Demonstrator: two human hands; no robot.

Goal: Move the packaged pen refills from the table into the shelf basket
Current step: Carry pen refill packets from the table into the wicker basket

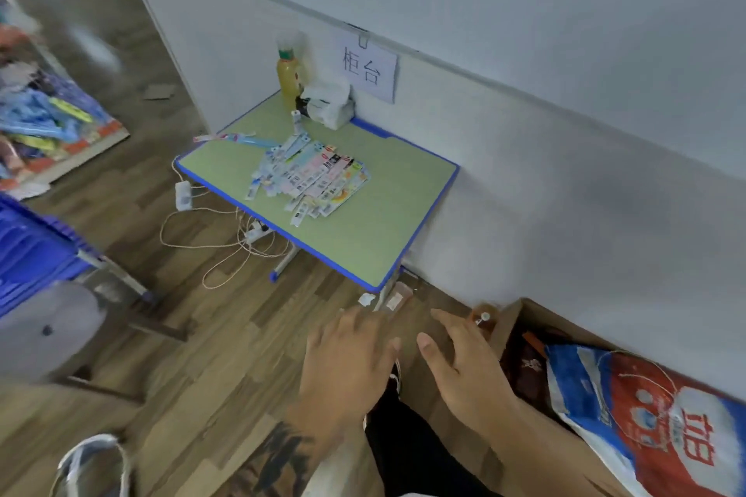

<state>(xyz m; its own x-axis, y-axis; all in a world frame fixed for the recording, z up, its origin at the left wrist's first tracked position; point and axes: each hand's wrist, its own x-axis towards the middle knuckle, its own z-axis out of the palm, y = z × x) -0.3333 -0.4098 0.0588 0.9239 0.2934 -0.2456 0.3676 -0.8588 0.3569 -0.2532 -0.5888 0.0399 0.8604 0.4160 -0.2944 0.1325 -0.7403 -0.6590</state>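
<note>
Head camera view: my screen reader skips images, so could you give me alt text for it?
A heap of packaged pen refills lies on a small green table against a white wall, untouched. Both empty hands, left hand and right hand, reach forward with fingers spread above a wooden floor.

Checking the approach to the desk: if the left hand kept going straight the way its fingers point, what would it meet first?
Probably the near blue edge of the table, not the pen refills farther up the top. The left hand is open, empty; depth is unclear, so it may pass above the edge.
</note>
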